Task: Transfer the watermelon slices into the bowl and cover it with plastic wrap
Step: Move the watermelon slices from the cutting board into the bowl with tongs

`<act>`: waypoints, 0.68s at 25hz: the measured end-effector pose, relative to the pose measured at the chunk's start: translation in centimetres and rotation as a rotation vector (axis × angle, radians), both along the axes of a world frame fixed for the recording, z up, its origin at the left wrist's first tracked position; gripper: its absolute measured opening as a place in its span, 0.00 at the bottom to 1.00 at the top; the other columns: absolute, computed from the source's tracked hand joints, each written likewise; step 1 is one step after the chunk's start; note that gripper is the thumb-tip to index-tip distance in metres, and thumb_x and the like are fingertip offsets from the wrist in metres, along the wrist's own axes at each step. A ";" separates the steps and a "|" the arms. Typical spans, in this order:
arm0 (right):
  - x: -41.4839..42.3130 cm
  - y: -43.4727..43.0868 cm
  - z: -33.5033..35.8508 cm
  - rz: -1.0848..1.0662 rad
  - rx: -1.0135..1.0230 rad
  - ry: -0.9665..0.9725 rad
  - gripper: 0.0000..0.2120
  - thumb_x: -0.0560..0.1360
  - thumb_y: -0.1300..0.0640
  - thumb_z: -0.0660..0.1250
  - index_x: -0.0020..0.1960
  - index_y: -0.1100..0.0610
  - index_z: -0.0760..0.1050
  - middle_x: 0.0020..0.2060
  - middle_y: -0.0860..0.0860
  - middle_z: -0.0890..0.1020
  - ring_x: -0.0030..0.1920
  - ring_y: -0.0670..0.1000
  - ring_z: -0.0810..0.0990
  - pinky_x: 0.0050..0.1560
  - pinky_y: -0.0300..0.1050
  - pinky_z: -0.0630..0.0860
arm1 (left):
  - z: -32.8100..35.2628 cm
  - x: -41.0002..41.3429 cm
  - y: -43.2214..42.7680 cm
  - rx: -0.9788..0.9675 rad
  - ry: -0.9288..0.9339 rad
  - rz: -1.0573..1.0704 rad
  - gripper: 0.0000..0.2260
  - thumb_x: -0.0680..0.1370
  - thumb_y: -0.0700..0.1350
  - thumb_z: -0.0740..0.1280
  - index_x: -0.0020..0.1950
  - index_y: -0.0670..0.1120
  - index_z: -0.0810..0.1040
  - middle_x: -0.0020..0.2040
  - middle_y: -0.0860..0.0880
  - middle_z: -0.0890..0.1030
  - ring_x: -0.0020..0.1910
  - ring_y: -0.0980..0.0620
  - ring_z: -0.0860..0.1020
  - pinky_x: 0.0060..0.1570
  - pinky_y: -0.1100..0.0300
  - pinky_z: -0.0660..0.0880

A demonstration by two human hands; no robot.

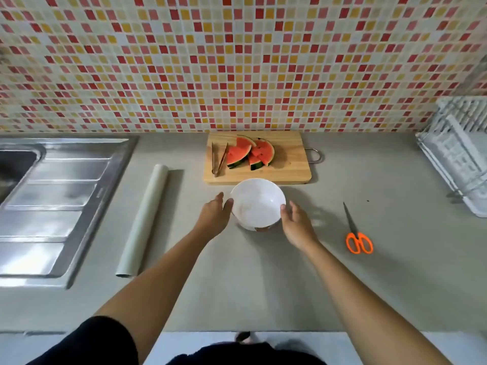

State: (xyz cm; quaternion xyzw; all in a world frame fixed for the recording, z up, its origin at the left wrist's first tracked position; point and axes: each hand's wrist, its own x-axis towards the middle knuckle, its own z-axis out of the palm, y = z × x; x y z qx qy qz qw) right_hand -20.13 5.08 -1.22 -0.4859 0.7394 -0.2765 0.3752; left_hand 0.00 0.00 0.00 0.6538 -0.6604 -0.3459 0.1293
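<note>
One bowl (257,202) — white, nothing in it.
Watermelon slices (249,153): three wedges can be told apart, overlapping in a single cluster; the exact count is uncertain where they stack.
One wooden cutting board (284,164), with one metal handle loop on its right end.
One pair of tongs (219,159).
One roll of plastic wrap (144,222).
One pair of scissors (357,234) — orange handles.
One steel sink (52,201) with one ribbed drainboard.
One white dish rack (458,154).
Two hands: one left hand (214,213), one right hand (296,222).
One counter (237,285).
</note>
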 end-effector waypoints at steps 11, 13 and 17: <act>0.2 -3.9 -1.1 0.017 -0.022 -0.023 0.16 0.81 0.54 0.49 0.65 0.56 0.66 0.53 0.55 0.78 0.50 0.57 0.78 0.49 0.46 0.72 | -1.6 -1.2 -3.5 -0.080 0.141 -0.002 0.15 0.81 0.41 0.52 0.62 0.44 0.74 0.40 0.46 0.80 0.37 0.50 0.79 0.42 0.58 0.75; 0.0 -4.6 -1.2 0.008 -0.024 -0.033 0.16 0.81 0.54 0.49 0.65 0.56 0.66 0.52 0.53 0.78 0.50 0.56 0.78 0.48 0.46 0.72 | -1.8 -1.4 -3.9 -0.090 0.146 -0.002 0.14 0.81 0.41 0.52 0.60 0.43 0.75 0.39 0.46 0.80 0.38 0.49 0.79 0.42 0.58 0.75; 0.1 -5.3 -1.7 -0.087 0.021 -0.036 0.14 0.80 0.49 0.51 0.58 0.56 0.68 0.49 0.52 0.77 0.47 0.55 0.74 0.43 0.45 0.65 | -2.1 -1.3 -4.6 -0.088 0.128 0.042 0.16 0.80 0.48 0.51 0.49 0.42 0.77 0.42 0.44 0.80 0.40 0.46 0.77 0.41 0.55 0.72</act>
